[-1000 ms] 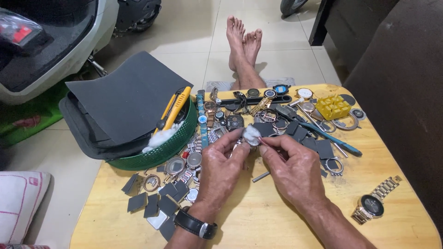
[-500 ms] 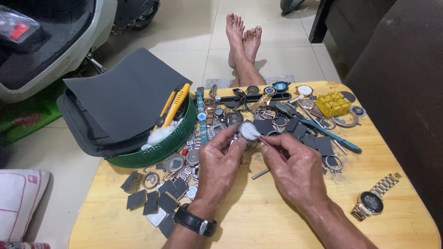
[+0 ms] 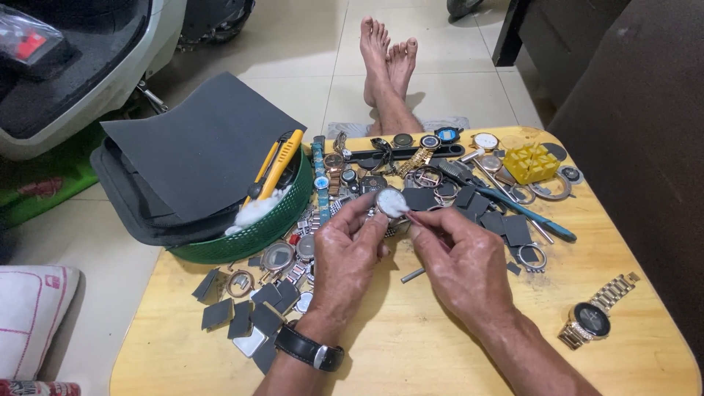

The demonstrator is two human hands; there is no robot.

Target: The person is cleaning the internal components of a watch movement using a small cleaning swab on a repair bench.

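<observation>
Pinching a small round watch case (image 3: 391, 202) at the centre of the frame, the left hand (image 3: 345, 257) grips it between thumb and fingertips, a black wristwatch (image 3: 308, 350) strapped below. Just right of it, the right hand (image 3: 462, 260) pinches a thin tool whose tip touches the case. A gold watch (image 3: 595, 320) lies at lower right on the wooden table (image 3: 411, 352). Farther up, loose watches and dark squares scatter; a green basket (image 3: 257, 227) under dark sheets sits upper left, a yellow block (image 3: 532, 163) upper right.
</observation>
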